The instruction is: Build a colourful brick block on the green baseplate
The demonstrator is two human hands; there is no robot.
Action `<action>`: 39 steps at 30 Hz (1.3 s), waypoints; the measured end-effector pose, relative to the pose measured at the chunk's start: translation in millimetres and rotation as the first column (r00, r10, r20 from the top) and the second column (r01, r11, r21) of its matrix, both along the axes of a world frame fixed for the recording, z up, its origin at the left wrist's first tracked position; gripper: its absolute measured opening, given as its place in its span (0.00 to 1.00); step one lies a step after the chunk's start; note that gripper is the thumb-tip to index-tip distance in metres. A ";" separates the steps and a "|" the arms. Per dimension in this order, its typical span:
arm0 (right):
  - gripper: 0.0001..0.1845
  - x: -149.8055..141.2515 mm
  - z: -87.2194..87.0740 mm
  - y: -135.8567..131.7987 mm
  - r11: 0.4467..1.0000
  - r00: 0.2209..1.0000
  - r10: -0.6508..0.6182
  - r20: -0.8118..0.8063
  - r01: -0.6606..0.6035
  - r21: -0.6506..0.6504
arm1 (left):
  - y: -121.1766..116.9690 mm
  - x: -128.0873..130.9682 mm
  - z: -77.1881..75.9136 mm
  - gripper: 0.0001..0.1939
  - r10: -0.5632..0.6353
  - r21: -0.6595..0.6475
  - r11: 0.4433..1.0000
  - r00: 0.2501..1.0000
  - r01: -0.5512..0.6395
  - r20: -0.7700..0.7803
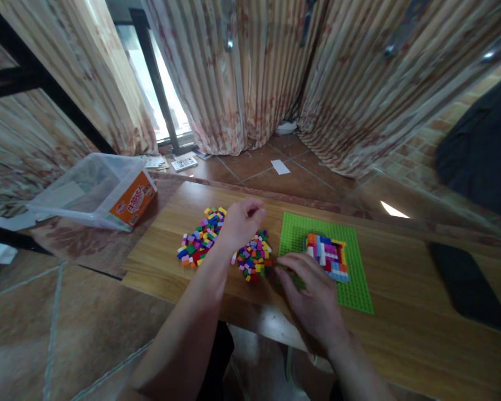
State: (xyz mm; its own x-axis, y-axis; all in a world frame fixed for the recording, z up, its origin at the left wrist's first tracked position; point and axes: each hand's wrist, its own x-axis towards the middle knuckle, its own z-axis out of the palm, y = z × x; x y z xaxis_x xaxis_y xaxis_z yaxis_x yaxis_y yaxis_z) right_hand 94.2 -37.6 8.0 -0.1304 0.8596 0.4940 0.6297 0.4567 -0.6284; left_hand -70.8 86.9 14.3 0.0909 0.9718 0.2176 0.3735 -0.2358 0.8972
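Observation:
My left hand point(241, 224) hovers over loose building bricks, its fingers curled in; whatever they hold, if anything, is hidden. Small multicoloured bricks lie in two piles, a left pile point(194, 245) and a right pile point(256, 259), on either side of my left wrist. My right hand point(313, 292) is at the left edge of a green studded baseplate point(361, 273). Its thumb and forefinger tips come together beside the right pile, and anything between them is too small to make out. On the baseplate, past my right fingers, stands a multicoloured brick build point(328, 256), partly covered by that hand.
The wooden table point(404, 289) carries a dark flat slab point(470, 284) at the right. A clear plastic bin point(96, 195) with an orange label stands beyond the table's left end. Curtains point(250, 78) hang behind, and papers point(280, 166) lie on the tiled floor.

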 end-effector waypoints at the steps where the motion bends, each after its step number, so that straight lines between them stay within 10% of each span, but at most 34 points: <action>1: 0.08 -4.0 -3.0 -2.4 0.998 0.999 0.049 0.023 -0.048 -0.030 | -0.8 0.3 1.0 0.10 -0.001 0.003 1.000 1.000 0.001 -0.004; 14: 0.09 -15.5 -24.4 1.9 0.985 0.955 0.039 0.294 0.013 -0.173 | 1.6 0.7 -11.4 0.12 -0.017 0.023 1.000 1.000 0.017 -0.016; 32: 0.07 -20.3 -25.8 7.2 0.984 0.977 -0.010 0.215 0.047 -0.171 | -5.9 5.0 -0.2 0.12 -0.062 -0.037 0.997 0.998 0.061 -0.025; 39: 0.07 -11.8 -12.3 11.9 0.980 0.983 -0.184 0.013 0.184 -0.073 | -14.3 6.3 13.0 0.12 -0.345 -0.182 0.920 0.937 0.348 0.046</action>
State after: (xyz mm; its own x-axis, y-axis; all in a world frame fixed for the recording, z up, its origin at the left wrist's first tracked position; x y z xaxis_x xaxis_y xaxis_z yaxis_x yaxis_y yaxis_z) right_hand 82.3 -25.7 -4.3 0.0307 0.9030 0.4286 0.7026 0.2855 -0.6518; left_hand -64.5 72.6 27.3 0.4275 0.9031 0.0409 0.2869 -0.1785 0.9412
